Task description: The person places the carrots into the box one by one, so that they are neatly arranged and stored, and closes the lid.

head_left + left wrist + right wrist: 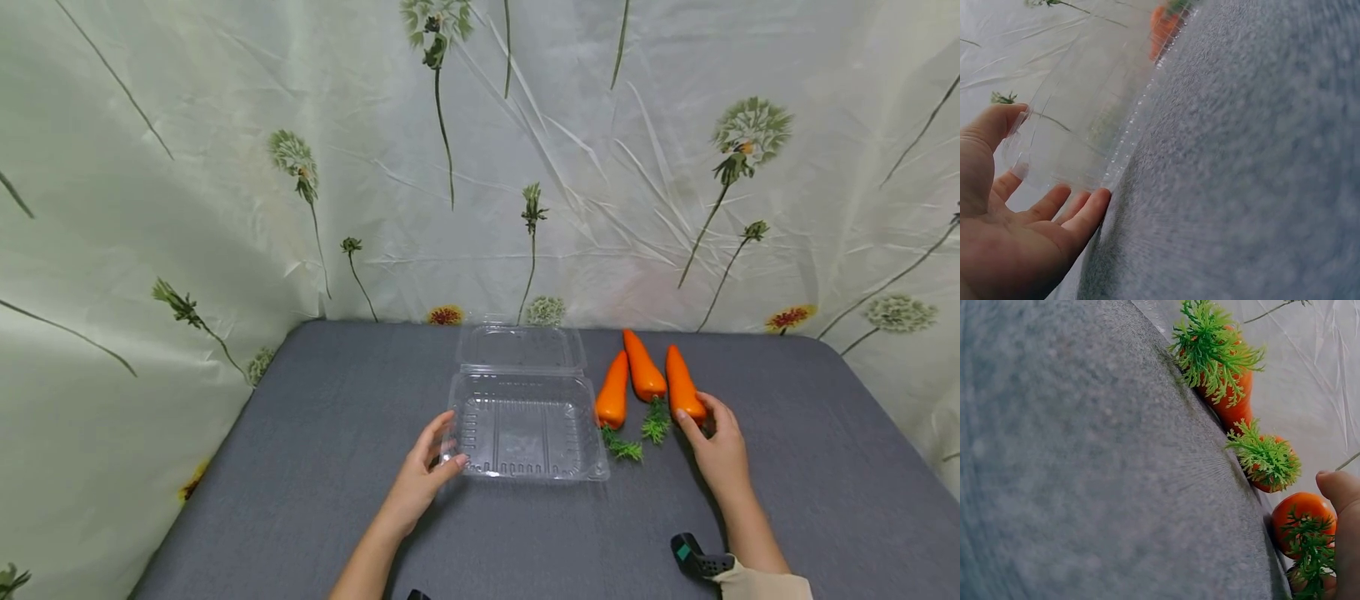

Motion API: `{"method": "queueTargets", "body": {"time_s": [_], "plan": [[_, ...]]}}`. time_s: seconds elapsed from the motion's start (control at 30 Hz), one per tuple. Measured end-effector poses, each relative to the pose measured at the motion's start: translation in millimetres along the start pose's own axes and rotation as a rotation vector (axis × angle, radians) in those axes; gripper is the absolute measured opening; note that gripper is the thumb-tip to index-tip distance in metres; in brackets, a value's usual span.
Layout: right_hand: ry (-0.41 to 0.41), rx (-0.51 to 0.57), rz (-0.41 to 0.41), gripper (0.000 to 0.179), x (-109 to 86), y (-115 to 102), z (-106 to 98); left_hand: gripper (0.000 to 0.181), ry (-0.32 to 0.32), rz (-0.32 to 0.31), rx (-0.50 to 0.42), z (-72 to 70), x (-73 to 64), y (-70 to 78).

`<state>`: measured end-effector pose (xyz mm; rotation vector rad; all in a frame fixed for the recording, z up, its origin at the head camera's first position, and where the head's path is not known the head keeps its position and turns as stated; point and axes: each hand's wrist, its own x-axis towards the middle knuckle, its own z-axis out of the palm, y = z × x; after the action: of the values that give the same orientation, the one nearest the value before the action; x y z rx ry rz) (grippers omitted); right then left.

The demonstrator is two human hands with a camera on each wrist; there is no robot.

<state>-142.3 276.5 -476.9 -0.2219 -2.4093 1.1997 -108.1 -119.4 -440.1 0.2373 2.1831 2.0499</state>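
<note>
Pale cloth [225, 167] printed with dandelions hangs at the far and left sides of a grey bench [330, 467]. From the head view, a clear box [517, 433] sits near the middle of the bench, its lid [521, 346] folded back toward the far edge and nothing lying inside. Just right of it are three carrots with their tips pointing far: the left carrot [612, 392] close by the box wall, the middle carrot [643, 367] a little farther back, and the right carrot [681, 383] in the right hand [722, 450]. That hand has its thumb on the left side and its fingers on the right side of the thick end, gripping it. The left hand [420, 479] is spread wide at the left side of the box, thumb nearer, fingers farther. A black band [701, 558] and a beige sleeve [765, 581] show at the right wrist. In the left wrist view, loosely extended fingers touch the clear plastic, and orange shows blurred beyond the box. In the right wrist view, leafy greens [1266, 459] front the carrots in a row; the right carrot lies between thumb and fingertips, its darker leaves partly covering the fingers below.
</note>
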Motion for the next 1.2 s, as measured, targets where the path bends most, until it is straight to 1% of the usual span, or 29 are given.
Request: {"method": "queueTargets", "body": {"time_s": [0.23,0.33,0.47,0.53,0.6,0.73,0.87,0.97,1.03,1.2], "plan": [[0.004,0.006,0.097,0.052,2.7,-1,1,0.066,0.007,0.003,-0.030,-3.3,6.6,-24.2],[0.011,-0.014,0.141,0.055,3.5,-2,1,0.066,0.007,0.009,-0.028,-3.6,7.8,-30.3],[0.032,-0.027,0.189,0.055,3.8,-5,2,0.066,0.003,0.002,-0.031,-3.3,7.9,-30.4],[0.043,-0.013,0.207,0.055,4.1,-6,2,0.066,0.000,-0.003,-0.038,-2.9,6.7,-26.2],[0.060,0.006,0.218,0.054,4.6,-6,2,0.065,-0.001,-0.004,-0.045,-2.0,4.6,-19.0],[0.129,0.075,0.230,0.048,5.4,-7,2,0.064,-0.004,0.004,-0.052,-0.1,0.0,-5.1],[0.179,0.153,0.230,0.045,4.3,-8,0,0.063,-0.006,0.009,-0.054,0.8,-1.8,-1.4],[0.204,0.217,0.218,0.043,3.2,-10,0,0.064,-0.007,0.005,-0.047,0.6,-1.6,-2.0],[0.223,0.266,0.209,0.042,2.6,-10,-1,0.065,-0.008,0.003,-0.045,-0.1,-0.3,-5.2],[0.255,0.423,0.198,0.039,2.7,-14,-2,0.066,-0.003,-0.005,-0.035,-2.9,4.7,-21.0]]}}
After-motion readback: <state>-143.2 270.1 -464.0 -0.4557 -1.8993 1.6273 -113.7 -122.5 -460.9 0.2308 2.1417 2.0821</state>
